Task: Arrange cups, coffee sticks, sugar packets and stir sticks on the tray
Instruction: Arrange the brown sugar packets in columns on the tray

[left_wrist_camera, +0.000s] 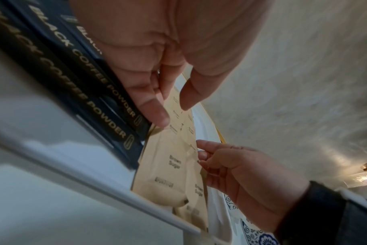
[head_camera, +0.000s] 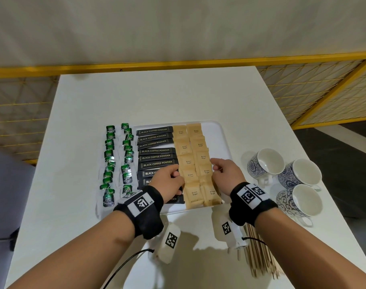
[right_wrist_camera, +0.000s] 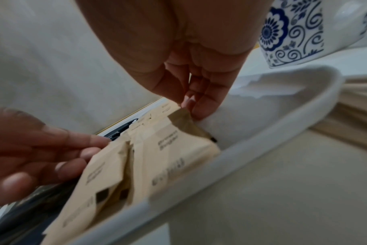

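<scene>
Hands work over the white plastic tray (head_camera: 218, 130) on the white table (head_camera: 157, 97). Left hand (head_camera: 167, 180) rests straight fingers where the black coffee sticks (head_camera: 155, 151) meet the tan paper sugar packets (head_camera: 188, 161). Right hand (head_camera: 223, 174) pinches a packet edge at the right row. Three blue-and-white cups (head_camera: 299, 176) sit right of the tray, thin wooden stir sticks (head_camera: 259, 257) near them.

White tray (head_camera: 221, 132) sits on a white table (head_camera: 157, 97). On the tray: black coffee sticks (head_camera: 156, 151) with gold lettering, and tan sugar packets (head_camera: 191, 151) with dark print. Left of the tray, green-and-white tea bags (head_camera: 117, 159). Right of it, white cups (head_camera: 282, 176) with blue floral swirls. Pale wooden stir sticks (head_camera: 259, 257) sit on the near side. Black wristbands (head_camera: 251, 202) carry black-and-white square codes.
</scene>
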`<state>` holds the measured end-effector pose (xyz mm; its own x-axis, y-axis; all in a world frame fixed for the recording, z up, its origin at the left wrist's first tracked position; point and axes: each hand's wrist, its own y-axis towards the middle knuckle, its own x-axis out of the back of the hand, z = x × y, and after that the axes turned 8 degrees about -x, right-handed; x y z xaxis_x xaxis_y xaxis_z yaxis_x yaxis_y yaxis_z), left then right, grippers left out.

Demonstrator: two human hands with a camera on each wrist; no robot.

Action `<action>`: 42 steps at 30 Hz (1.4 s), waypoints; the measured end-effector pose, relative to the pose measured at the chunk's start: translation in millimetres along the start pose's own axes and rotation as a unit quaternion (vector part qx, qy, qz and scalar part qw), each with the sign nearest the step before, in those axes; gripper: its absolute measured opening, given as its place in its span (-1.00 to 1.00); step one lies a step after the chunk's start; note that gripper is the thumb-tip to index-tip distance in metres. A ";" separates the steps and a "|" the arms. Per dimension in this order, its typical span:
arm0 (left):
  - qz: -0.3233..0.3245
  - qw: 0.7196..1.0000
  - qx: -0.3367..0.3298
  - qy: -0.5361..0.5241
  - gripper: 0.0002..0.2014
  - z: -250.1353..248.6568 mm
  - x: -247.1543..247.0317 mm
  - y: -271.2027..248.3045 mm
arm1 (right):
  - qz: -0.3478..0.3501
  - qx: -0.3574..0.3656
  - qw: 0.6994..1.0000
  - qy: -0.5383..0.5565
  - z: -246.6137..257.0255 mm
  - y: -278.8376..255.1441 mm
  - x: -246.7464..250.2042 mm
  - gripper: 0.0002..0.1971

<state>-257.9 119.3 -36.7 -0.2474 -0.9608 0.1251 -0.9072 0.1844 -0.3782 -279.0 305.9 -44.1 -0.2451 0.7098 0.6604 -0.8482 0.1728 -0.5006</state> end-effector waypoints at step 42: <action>-0.036 0.998 -0.024 0.040 -0.75 6.3 -19.1 -25.5 | -0.038 -0.010 0.992 0.120 -39.5 -45.2 21.0 -0.65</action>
<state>-227.9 131.7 -35.2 -0.2061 -0.9528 0.2229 -0.9384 0.1279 -0.3210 -227.3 340.0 -29.7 -0.0602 0.8356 0.5460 -0.8504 0.2435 -0.4664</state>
